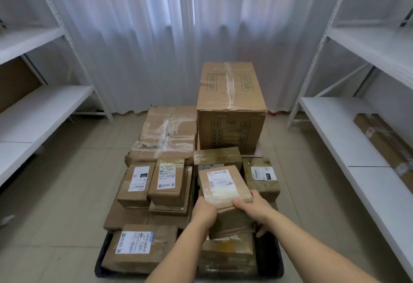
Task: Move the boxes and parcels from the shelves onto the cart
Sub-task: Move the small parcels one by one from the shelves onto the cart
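A black cart (pixel 101 267) low in the middle carries several brown boxes and parcels. Both my hands hold a small labelled parcel (pixel 223 184) over the cart's right side. My left hand (pixel 204 212) grips its near left corner and my right hand (pixel 252 206) grips its near right edge, thumb on top. Below this parcel lies another brown parcel (pixel 232 224). A tall taped carton (pixel 231 106) stands at the far right of the cart, with a flatter taped carton (pixel 167 133) to its left.
White metal shelves line both sides. On the right lower shelf (pixel 348 144) lies a long brown parcel (pixel 384 146). On the left shelf unit (pixel 33 112) a brown box (pixel 15 81) stands at the frame's edge. White curtains hang behind. The floor is tiled.
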